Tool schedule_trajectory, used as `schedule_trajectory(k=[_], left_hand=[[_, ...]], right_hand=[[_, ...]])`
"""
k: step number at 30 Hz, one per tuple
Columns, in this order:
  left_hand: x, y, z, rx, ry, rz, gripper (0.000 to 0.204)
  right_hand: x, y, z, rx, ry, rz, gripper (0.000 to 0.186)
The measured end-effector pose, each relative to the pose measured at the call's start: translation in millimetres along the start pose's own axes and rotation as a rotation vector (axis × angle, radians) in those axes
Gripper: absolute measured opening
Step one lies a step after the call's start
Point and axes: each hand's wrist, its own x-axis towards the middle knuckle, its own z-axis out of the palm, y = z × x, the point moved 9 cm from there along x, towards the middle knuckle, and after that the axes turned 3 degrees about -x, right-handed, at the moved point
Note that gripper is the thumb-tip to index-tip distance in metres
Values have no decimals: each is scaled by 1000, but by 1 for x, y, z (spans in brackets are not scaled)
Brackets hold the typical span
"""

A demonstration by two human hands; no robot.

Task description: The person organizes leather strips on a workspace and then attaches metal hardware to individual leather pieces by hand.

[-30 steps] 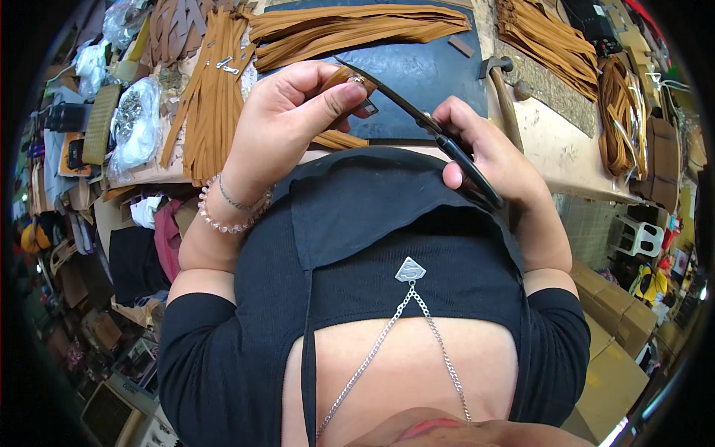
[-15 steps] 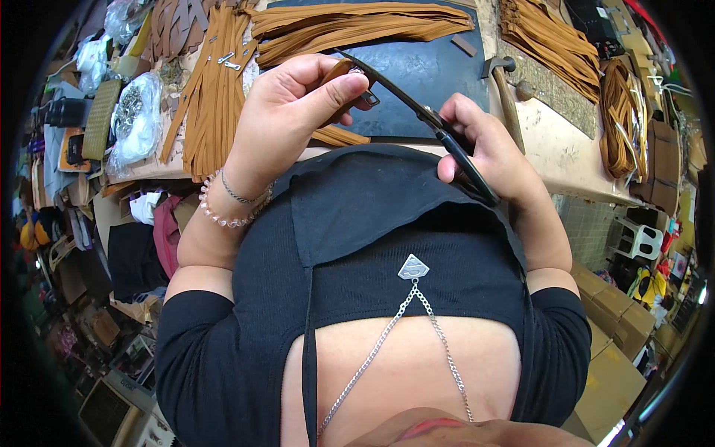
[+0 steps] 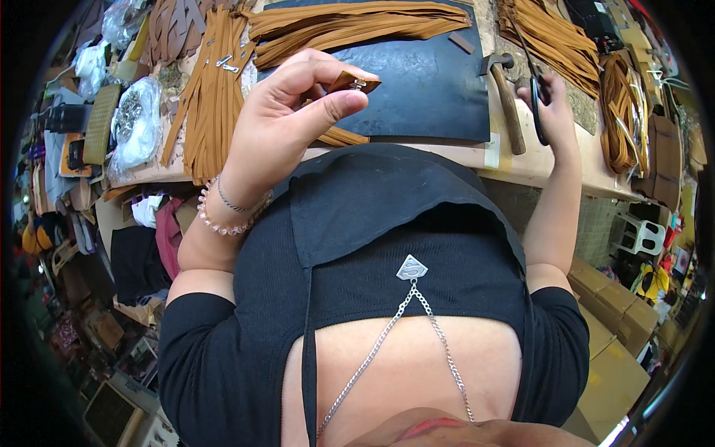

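Note:
Between the thumb and fingertips of my left hand (image 3: 287, 119) is the end of a brown zipper (image 3: 344, 80), with a small metal piece at its tip. My fingers hide much of the zipper. My right hand (image 3: 557, 119) is out over the right side of the table, closed around the black handles of a pair of scissors (image 3: 538, 112). The blades point away from me, over the cork-like board. Just left of the scissors lies a hammer (image 3: 508, 112) with a wooden handle.
A dark blue mat (image 3: 424, 97) covers the table's middle, with a bundle of brown zippers (image 3: 357, 26) across its far part. More zippers (image 3: 212, 112) lie at left, with loose metal sliders (image 3: 226, 62) on them. Further bundles (image 3: 551, 45) lie at right. A plastic bag (image 3: 136, 123) sits far left.
My right hand has carried the scissors away from the zipper, to the right and farther out, past the hammer. My left hand stays nearly in place, still pinching the zipper.

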Motion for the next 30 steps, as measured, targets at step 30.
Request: schedule_trajectory(k=[30], left_hand=[[-13,-12,4,-59,-68,-235,16]], right_hand=[[-100,-248,95,624,-762,-483,19]])
